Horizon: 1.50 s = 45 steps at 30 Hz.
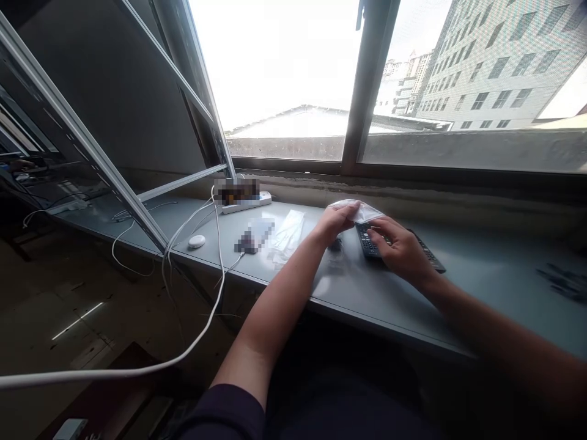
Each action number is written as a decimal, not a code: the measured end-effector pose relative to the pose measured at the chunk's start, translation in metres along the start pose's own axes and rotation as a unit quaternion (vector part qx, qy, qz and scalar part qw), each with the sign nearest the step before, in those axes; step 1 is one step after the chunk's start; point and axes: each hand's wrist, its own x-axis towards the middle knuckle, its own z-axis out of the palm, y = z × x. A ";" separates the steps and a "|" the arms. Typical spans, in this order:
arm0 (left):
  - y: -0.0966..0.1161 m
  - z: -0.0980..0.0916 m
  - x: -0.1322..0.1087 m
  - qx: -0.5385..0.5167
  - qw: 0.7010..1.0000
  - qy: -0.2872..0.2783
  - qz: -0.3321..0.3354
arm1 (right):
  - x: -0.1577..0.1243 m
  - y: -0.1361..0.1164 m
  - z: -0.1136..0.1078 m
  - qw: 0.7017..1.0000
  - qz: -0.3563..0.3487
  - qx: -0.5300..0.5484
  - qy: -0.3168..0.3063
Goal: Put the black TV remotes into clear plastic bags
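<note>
My left hand [336, 221] is closed on a clear plastic bag [367, 212], lifted a little above the table near the window. My right hand [403, 247] meets the bag's right end with curled fingers, and its fingertips seem to pinch the film. Under my hands lies a black remote control [367, 244] with rows of buttons, partly covered by my right hand. Another dark keypad-like piece [428, 252] shows beyond the right hand. Below my left hand sits a small dark item [337, 244] that I cannot make out.
Flat clear bags [288, 235] lie left of my forearm. Farther left are a round white object [197, 242], a power strip [247, 203] and a white cable [219, 256] hanging across the table's edge. Dark strips [564, 281] lie at right. A metal frame [92, 140] slants up at left.
</note>
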 end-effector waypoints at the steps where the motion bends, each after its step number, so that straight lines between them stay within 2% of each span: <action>1: 0.000 0.000 0.000 0.002 1.000 0.002 0.004 | 0.000 0.000 0.000 1.000 -0.001 -0.002 0.003; 9: 0.007 -0.003 0.003 -0.011 0.992 0.127 0.017 | -0.003 -0.004 -0.002 0.998 0.011 0.053 0.020; 12: 0.007 -0.002 0.000 0.007 0.996 0.091 0.014 | -0.003 -0.005 -0.002 0.998 0.016 0.052 0.008; 16: 0.005 0.001 -0.007 0.035 0.999 -0.019 -0.007 | -0.002 -0.004 -0.002 0.999 0.014 0.035 -0.003; 18: 0.005 0.002 -0.010 0.020 0.999 -0.027 -0.009 | -0.001 -0.003 -0.001 0.999 0.016 0.033 -0.002; 27: 0.008 -0.004 0.000 -0.067 0.993 0.096 0.016 | -0.002 -0.002 -0.001 0.999 0.028 0.024 0.005; 31: 0.007 -0.007 0.005 -0.085 0.989 0.117 0.002 | -0.003 -0.007 -0.002 1.000 0.010 0.023 0.001; 37: 0.004 -0.007 0.004 -0.045 0.997 0.059 -0.013 | -0.003 -0.011 -0.003 0.999 -0.030 0.015 -0.026; 45: 0.003 -0.006 -0.005 0.049 0.998 -0.035 -0.002 | -0.002 0.006 -0.001 0.997 -0.029 -0.062 -0.035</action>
